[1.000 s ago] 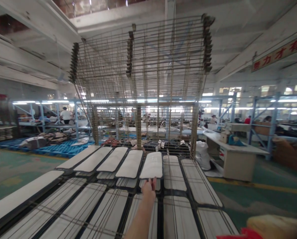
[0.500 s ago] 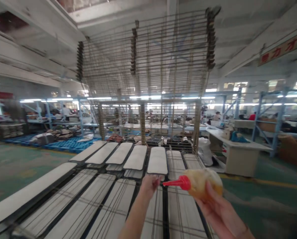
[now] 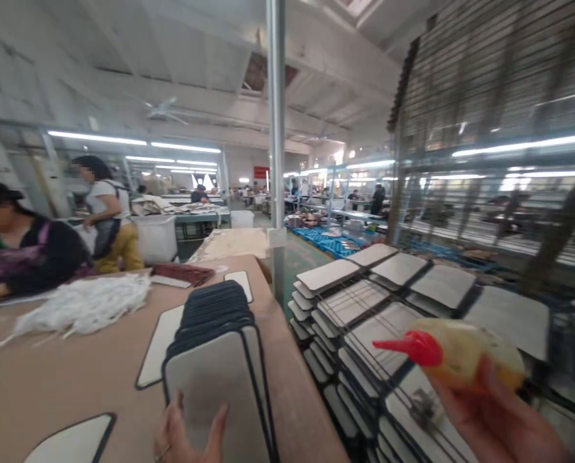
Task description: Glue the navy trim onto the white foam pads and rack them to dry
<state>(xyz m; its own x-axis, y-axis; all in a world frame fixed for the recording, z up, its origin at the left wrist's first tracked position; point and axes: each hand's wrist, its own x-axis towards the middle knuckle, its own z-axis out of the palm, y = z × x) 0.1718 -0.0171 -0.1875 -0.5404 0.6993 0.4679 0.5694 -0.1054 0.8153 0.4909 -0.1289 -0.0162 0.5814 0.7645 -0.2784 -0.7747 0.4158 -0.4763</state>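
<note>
Brown table (image 3: 99,373): bearing the panel stack (image 3: 215,373), near left.
Left hand (image 3: 188,437): spreading wide over stack, perhaps touching.
Right hand (image 3: 497,408): gripping red-tipped bottle (image 3: 461,354), near right.
Tube lights (image 3: 97,138): glowing, far left.

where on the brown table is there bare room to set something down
The widest bare patch of brown table lies between the white strand pile, the near panel and the panel beside the stack. A narrower strip separates the panel stack from the table's right edge. It is crowded around the maroon bundle.
</note>
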